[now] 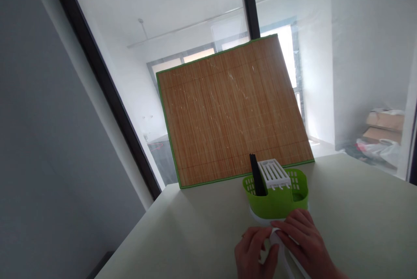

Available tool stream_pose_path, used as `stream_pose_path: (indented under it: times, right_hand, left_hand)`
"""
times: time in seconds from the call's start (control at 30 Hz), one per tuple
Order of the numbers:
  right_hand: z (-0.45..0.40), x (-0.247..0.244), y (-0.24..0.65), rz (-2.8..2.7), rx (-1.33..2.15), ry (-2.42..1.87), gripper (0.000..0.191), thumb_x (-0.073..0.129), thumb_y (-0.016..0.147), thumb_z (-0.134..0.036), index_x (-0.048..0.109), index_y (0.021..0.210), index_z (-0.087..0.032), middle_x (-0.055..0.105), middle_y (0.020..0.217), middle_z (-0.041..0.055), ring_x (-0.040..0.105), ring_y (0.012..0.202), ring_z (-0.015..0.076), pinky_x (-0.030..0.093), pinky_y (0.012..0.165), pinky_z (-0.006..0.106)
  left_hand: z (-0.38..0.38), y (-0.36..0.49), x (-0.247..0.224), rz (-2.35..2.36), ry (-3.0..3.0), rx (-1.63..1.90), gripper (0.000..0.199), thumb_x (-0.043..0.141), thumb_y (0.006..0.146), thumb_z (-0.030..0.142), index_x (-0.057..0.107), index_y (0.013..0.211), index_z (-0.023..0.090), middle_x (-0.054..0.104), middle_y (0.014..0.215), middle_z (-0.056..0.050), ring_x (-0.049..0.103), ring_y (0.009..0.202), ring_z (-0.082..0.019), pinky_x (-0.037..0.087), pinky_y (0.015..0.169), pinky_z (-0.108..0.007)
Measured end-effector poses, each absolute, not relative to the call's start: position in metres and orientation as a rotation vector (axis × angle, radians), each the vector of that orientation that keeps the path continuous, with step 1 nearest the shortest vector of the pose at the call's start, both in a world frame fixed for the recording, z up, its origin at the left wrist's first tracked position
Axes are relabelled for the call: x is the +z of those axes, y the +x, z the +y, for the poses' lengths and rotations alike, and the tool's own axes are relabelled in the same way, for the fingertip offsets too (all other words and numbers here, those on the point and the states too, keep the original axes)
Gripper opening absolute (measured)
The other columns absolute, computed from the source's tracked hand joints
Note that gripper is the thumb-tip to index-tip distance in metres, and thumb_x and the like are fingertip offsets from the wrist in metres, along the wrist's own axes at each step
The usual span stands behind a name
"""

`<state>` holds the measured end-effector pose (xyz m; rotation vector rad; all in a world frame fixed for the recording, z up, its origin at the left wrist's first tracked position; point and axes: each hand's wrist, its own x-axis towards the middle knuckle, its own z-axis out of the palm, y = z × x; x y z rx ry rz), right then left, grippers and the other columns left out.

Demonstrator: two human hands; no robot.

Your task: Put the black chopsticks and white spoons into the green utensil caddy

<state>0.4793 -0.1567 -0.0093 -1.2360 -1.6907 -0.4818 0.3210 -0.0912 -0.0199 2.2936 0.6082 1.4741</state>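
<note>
At the table's near side, my left hand (256,250) is closed, its thumb and fingers pinching the end of a white strip-like thing (275,237). My right hand (304,242) meets it from the right, fingers bent over the same white piece. Its lower part runs down between the hands toward the bottom edge; its exact kind cannot be made out. Just beyond the hands stands a green plastic basket (276,207) on a white base (256,215). Black chopsticks (257,179) lean upright in its left part. A white slotted rack with small hooks (275,174) rests across its middle.
A bamboo mat (233,111) with green edging leans upright behind the basket against a glass pane. The pale table (202,235) extends to both sides. A dark window frame (110,83) slants on the left. Cardboard boxes (384,120) lie beyond the glass at right.
</note>
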Motion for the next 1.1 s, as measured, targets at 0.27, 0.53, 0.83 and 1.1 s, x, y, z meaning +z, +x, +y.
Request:
stream_pose_path:
  times: [0.27,0.53,0.83,1.1]
  right_hand:
    - [-0.164,-0.003,0.490,-1.770,-0.427,-1.305,0.022,0.051,0.089,-0.022,0.061,0.107,-0.024,0.065,0.078,0.0018,0.057,0.075,0.0186,0.040,0.077,0.037]
    - [-0.150,-0.028,0.536,-1.751,-0.149,-1.887,0.022,0.046,0.091,-0.027,0.066,0.081,-0.025,0.066,0.086,0.0042,0.058,0.089,0.0240,0.040,0.075,0.037]
    - [-0.146,-0.043,0.524,-1.802,-0.027,-2.016,0.021,0.048,0.085,-0.020,0.068,0.077,-0.023,0.068,0.086,0.0042,0.060,0.093,0.0263,0.039,0.078,0.040]
    - [-0.135,-0.048,0.521,-1.760,-0.018,-2.083,0.019,0.050,0.078,-0.021,0.068,0.072,-0.020,0.070,0.084,0.0064,0.061,0.091,0.0264,0.038,0.078,0.037]
  left_hand:
    - [-0.093,0.315,0.023,0.751,2.727,1.568,0.016,0.049,0.087,0.021,0.064,0.091,0.024,0.065,0.063,-0.003,0.056,0.051,-0.013,0.044,0.052,-0.024]
    - [-0.015,0.329,0.143,0.973,2.527,1.981,0.017,0.052,0.088,0.032,0.062,0.089,0.019,0.064,0.067,0.001,0.056,0.057,-0.009,0.036,0.056,-0.019]
    - [0.044,0.378,0.102,1.231,2.892,1.224,0.024,0.039,0.092,0.031,0.060,0.093,0.021,0.068,0.083,-0.006,0.060,0.067,-0.016,0.029,0.055,-0.024]
    - [0.055,0.383,0.072,1.398,2.953,0.745,0.023,0.037,0.092,0.032,0.056,0.094,0.019,0.066,0.082,-0.006,0.062,0.074,-0.018,0.033,0.060,-0.025]
